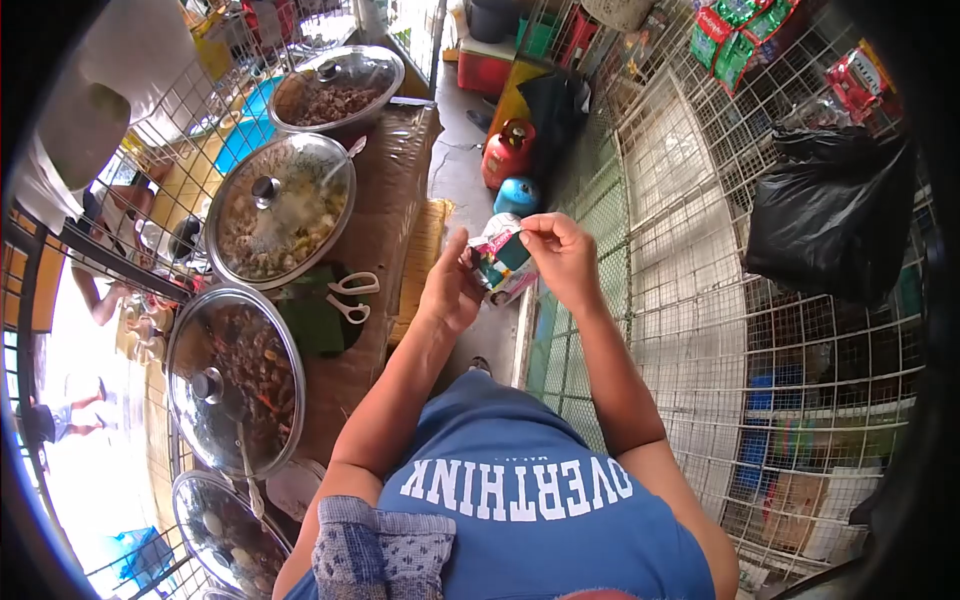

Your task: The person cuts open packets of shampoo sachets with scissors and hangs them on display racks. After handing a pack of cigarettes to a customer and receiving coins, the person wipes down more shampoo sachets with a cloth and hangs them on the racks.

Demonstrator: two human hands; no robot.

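A small dark green sachet (503, 262) with pink and white print is held up in front of my body, between both hands. My left hand (453, 287) is closed around its left side, thumb pointing up. With thumb and forefinger, my right hand (562, 255) pinches the sachet's upper right corner. Scissors with white handles (352, 296) lie on the table to the left, their blades over a dark green cloth-like piece (312, 318). Beside them stands a lidded pan of pale food with vegetables (280, 210).
Along the left table stand more glass-lidded pans of food, one dark (238, 385) and one at the back (338, 90). Ahead on the floor are a red gas cylinder (508, 155) and a blue one (517, 196). A black bag (825, 220) hangs on the wire mesh at right.
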